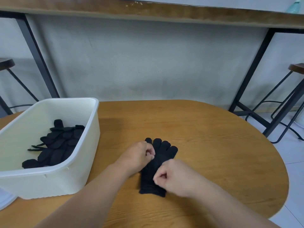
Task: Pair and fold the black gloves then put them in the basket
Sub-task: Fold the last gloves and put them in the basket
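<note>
Black knitted gloves (158, 163) lie flat on the rounded orange-brown wooden table (213, 145), near the middle of it, with the finger ends pointing to the far side and the cuff toward the near edge. Whether this is one glove or two stacked cannot be told. The left hand (139, 156) sits at the glove's left edge, just below the finger ends, its fingers curled in and pinching the fabric there. The right hand (174, 175) sits on the right side of the glove lower down, close to the cuff, with fingers also curled tight; the thumb and fingertips meet at the fabric's edge, and it looks to be pinching the glove, though the grip is partly hidden by the knuckles. Both bare forearms reach in from the near edge.

To the left stands a cream rectangular plastic basket (92, 145), on the table and just beside the left forearm. Inside it lies a heap of more black gloves (57, 145), piled against its right wall.

Beyond the table are a pale grey wall, black metal frame legs (250, 71) under a long wooden counter (148, 12), and a dark round-seated stool (296, 69) at far right
</note>
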`<state>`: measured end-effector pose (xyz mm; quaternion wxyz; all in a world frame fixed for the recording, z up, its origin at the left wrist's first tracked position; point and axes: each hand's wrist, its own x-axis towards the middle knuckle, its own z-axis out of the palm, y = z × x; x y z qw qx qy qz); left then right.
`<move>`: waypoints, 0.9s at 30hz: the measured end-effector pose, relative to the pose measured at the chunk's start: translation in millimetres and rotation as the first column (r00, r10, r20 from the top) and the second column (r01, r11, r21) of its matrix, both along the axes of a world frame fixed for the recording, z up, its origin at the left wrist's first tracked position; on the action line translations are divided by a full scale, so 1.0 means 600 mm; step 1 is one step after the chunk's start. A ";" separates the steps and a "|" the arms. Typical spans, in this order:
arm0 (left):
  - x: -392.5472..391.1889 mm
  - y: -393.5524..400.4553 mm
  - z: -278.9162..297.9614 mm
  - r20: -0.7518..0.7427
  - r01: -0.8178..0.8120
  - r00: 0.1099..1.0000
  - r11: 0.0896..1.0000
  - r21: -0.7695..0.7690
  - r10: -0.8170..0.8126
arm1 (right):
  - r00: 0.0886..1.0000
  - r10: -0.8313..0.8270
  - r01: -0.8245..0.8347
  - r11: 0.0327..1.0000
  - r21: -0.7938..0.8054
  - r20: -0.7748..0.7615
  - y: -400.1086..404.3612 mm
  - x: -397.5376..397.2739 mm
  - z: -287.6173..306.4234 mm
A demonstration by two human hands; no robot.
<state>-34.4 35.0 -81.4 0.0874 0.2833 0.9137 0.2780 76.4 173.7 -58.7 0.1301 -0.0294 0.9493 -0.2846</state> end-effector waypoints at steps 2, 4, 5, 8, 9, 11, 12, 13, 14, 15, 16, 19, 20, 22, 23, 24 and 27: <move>0.011 -0.008 -0.012 -0.020 0.027 0.999 0.999 -0.030 -0.028 | 0.978 -0.209 0.209 0.959 -0.190 0.019 0.015 -0.025 0.002; 0.018 -0.009 -0.021 -0.055 0.032 0.998 0.999 -0.012 -0.033 | 0.902 -0.422 0.420 0.811 -0.408 0.091 0.026 -0.054 0.004; 0.022 -0.010 -0.024 -0.068 0.040 0.997 0.999 -0.006 -0.040 | 0.862 -0.474 0.493 0.704 -0.511 0.180 0.028 -0.068 0.002; 0.031 -0.021 -0.026 -0.084 0.083 0.993 0.996 -0.010 -0.084 | 0.780 -0.450 0.616 0.431 -0.659 0.435 0.030 -0.096 -0.006; 0.033 -0.025 -0.025 -0.075 0.100 0.992 0.995 -0.016 -0.101 | 0.757 -0.461 0.639 0.380 -0.669 0.462 0.034 -0.103 -0.007; 0.037 -0.035 -0.023 -0.034 0.132 0.990 0.991 -0.029 -0.133 | 0.694 -0.568 0.678 0.310 -0.666 0.442 0.047 -0.119 -0.003; 0.038 -0.039 -0.021 -0.016 0.148 0.989 0.988 -0.036 -0.148 | 0.662 -0.628 0.689 0.293 -0.663 0.410 0.051 -0.125 0.000; 0.039 -0.042 -0.019 0.002 0.160 0.987 0.986 -0.047 -0.160 | 0.648 -0.655 0.686 0.281 -0.671 0.388 0.051 -0.128 0.004; 0.040 -0.044 -0.018 0.019 0.170 0.985 0.984 -0.062 -0.169 | 0.664 -0.639 0.672 0.282 -0.685 0.388 0.047 -0.128 0.006; 0.040 -0.046 -0.017 0.028 0.178 0.984 0.981 -0.080 -0.176 | 0.699 -0.585 0.653 0.287 -0.701 0.411 0.041 -0.127 0.006; 0.041 -0.047 -0.016 0.033 0.185 0.983 0.978 -0.099 -0.183 | 0.732 -0.515 0.638 0.291 -0.712 0.446 0.033 -0.124 0.004; 0.044 -0.048 -0.014 0.037 0.188 0.982 0.973 -0.132 -0.185 | 0.740 -0.479 0.636 0.268 -0.724 0.473 0.020 -0.120 -0.007; 0.047 -0.049 -0.013 0.043 0.191 0.981 0.972 -0.138 -0.187 | 0.717 -0.534 0.645 0.262 -0.718 0.449 0.021 -0.121 -0.006; 0.051 -0.050 -0.013 0.043 0.193 0.981 0.970 -0.149 -0.189 | 0.680 -0.610 0.658 0.261 -0.707 0.407 0.026 -0.117 0.001; 0.054 -0.051 -0.012 0.039 0.192 0.981 0.969 -0.155 -0.188 | 0.690 -0.597 0.650 0.262 -0.713 0.410 0.026 -0.111 0.004; 0.057 -0.052 -0.012 0.030 0.192 0.981 0.968 -0.165 -0.189 | 0.719 -0.551 0.637 0.279 -0.719 0.423 0.024 -0.098 0.008; 0.071 -0.054 -0.012 -0.016 0.203 0.977 0.957 -0.206 -0.211 | 0.789 -0.388 0.609 0.398 -0.686 0.476 0.010 -0.053 0.000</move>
